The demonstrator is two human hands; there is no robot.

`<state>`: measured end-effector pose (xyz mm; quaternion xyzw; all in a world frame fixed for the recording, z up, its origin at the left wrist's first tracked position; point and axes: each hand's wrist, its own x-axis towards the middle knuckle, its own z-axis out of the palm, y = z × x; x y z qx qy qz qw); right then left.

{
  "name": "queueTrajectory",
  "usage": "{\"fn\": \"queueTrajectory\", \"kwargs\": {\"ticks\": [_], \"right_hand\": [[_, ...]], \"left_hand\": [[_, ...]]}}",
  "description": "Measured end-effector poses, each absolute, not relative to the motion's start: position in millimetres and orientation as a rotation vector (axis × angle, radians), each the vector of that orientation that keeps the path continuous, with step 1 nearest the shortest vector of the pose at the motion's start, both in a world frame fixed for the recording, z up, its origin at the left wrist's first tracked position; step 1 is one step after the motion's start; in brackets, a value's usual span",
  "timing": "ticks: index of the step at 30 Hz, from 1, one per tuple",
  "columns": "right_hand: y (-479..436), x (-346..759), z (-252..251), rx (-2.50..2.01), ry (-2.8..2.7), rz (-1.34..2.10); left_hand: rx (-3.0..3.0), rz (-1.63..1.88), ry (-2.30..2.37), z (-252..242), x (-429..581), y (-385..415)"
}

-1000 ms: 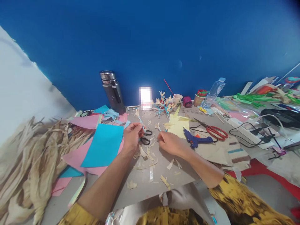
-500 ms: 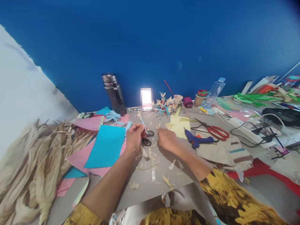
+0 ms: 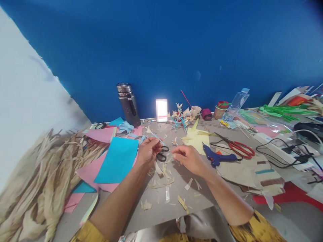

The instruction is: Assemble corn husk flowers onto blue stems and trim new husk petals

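My left hand (image 3: 149,150) pinches a thin blue-wrapped stem (image 3: 159,139) between thumb and fingers. The stem slants up to the left, towards a pale dried-husk piece (image 3: 148,130). Just beside that hand lie black-handled scissors (image 3: 161,157), their blades hidden from me. To the right, my right hand (image 3: 188,158) hovers over the table with fingers loosely bent and apart, and I see nothing in them. Beyond the hands stands a small branch (image 3: 180,117) with blue stems and pale husk leaves. Husk scraps (image 3: 166,174) litter the tabletop between my forearms.
Dried husks (image 3: 47,178) pile up at left beside blue sheet (image 3: 117,159) and pink sheets. A dark flask (image 3: 128,106) stands by the wall. Rightward lie a blue glue gun (image 3: 219,157), red-handled scissors (image 3: 241,149), a power strip (image 3: 275,148) with cables and a plastic bottle (image 3: 236,104).
The view has shifted slightly, so everything sits a little further right and lower. My right hand's fingers have loosened from a tighter curl. My left hand keeps hold of the stem.
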<state>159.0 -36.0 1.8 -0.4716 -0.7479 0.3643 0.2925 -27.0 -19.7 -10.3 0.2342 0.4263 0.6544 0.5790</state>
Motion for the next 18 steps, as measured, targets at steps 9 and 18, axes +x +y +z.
{"fn": "queueTrajectory", "kwargs": {"ticks": [9, 18], "right_hand": [[-47, 160, 2, -1.295, -1.951, 0.911], [-53, 161, 1, -1.298, -1.953, 0.950]], "left_hand": [[0.487, 1.532, 0.983, -6, -28, -20], [0.468, 1.562, 1.008, -6, -27, -20]]}}
